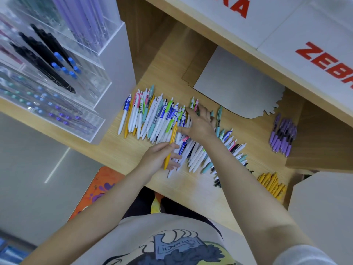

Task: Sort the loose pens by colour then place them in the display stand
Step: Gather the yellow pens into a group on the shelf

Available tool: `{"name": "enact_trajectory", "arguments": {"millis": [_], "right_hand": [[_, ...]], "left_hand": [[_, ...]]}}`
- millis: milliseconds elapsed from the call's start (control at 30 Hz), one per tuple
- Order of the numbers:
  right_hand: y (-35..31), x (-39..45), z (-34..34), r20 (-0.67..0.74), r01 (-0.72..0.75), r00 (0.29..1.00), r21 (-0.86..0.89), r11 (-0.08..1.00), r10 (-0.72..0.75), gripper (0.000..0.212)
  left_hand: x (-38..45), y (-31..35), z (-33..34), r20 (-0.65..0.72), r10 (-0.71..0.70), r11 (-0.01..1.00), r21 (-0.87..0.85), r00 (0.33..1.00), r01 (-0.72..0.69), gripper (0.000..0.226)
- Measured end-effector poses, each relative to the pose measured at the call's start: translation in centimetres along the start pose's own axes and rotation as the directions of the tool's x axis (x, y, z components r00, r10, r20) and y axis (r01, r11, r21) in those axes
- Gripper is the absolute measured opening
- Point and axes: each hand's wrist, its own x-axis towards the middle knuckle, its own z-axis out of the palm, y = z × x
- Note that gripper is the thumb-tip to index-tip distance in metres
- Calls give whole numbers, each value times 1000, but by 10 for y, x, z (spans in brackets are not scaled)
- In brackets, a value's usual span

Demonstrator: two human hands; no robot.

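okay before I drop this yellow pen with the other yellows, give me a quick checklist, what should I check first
1. Yellow pen gripped by left hand: ok.
2. Right hand free to help: not ok, spread flat on the mixed pens.
3. Yellow pile visible at the wooden counter edge: ok.
4. Yellow pile kept apart from the purple pile: ok.
5. More yellow pens left in the mixed pens: ok, some show near its left end.
6. Free yellow slot in the display stand: cannot tell.

A pale wooden shelf [191,60] is seen, with a grey floor [28,169] spread left of it and a bright light streak [57,165] reflected there.
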Motion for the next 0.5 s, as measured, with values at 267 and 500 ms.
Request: {"name": "enact_trajectory", "arguments": {"millis": [267, 500], "right_hand": [[9, 2, -18, 78, -58, 995, 44, 997, 55, 75], [7, 5, -18, 27, -43, 999, 175, 984, 39, 73]], "left_hand": [[13, 4, 4, -82, 35, 995, -86, 996, -42, 28], [14, 1, 4, -74, 23, 992, -120, 997, -32, 30]]}}
